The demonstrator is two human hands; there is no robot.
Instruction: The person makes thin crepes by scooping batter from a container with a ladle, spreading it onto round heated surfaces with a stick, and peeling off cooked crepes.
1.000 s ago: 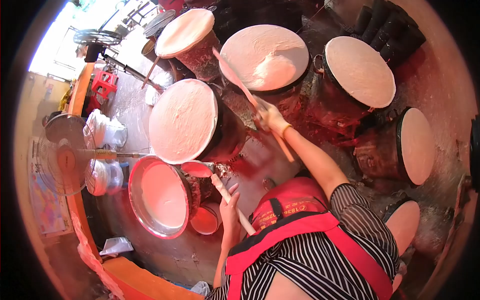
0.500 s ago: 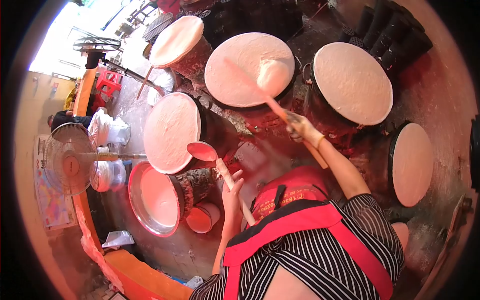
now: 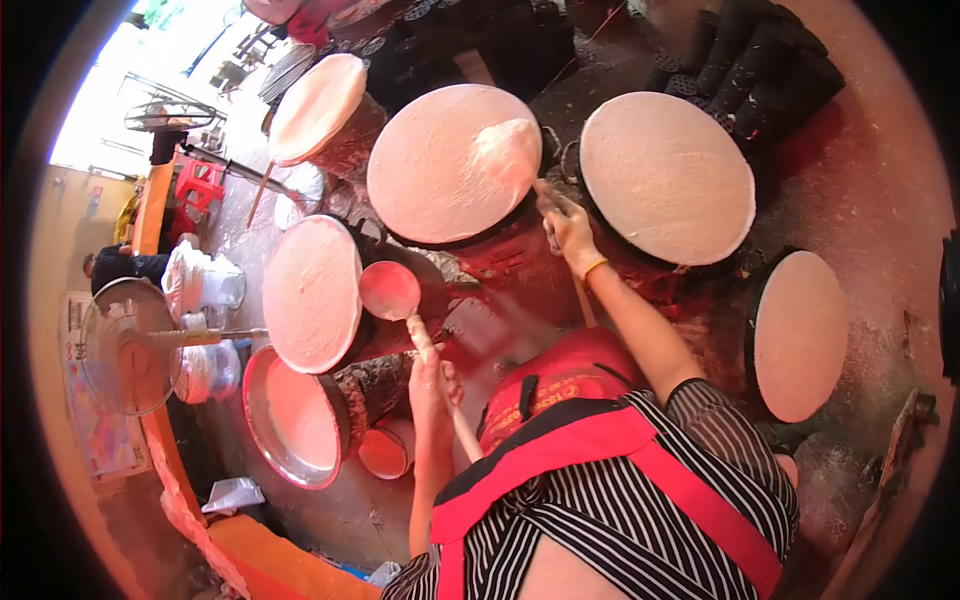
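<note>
the right hand is clamped on a wooden stick near the pale mound on the middle round layer, the stick's lower length extending back, perhaps for leverage. the left hand is wrapped round the ladle, whose handle slants to the red apron, apparently for steadiness, its bowl beside the left round layer.

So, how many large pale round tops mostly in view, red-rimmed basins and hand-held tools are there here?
Large pale round tops: 5
Red-rimmed basin: 1
Ladle, in the left hand: 1
Stick, in the right hand: 1
Total: 8
</note>
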